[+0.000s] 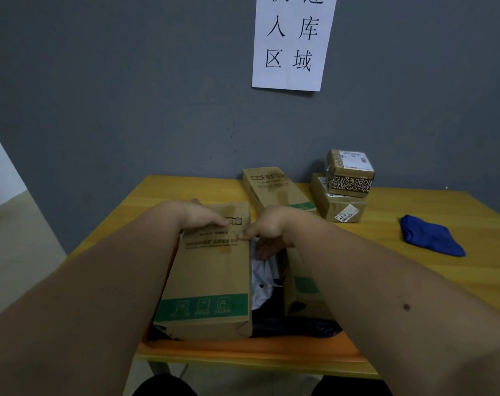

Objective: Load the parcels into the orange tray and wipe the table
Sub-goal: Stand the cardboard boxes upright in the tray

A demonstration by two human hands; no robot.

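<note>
A tall brown carton with a green band [211, 270] stands in the orange tray [243, 348] at the table's near edge. My left hand [198, 214] lies over its top far end, and my right hand [267, 224] holds its right edge with the thumb on the face. A second carton [303, 287] stands in the tray to the right, partly hidden by my right forearm. White and dark soft parcels [264, 277] lie between the two. A third green-banded carton [274, 188] lies on the table behind.
Two small boxes are stacked at the back right: a patterned one [350, 172] on a plain one [339, 205]. A blue cloth [430, 235] lies crumpled on the yellow table [414, 270] at the right. A grey wall with a paper sign [293, 44] stands behind.
</note>
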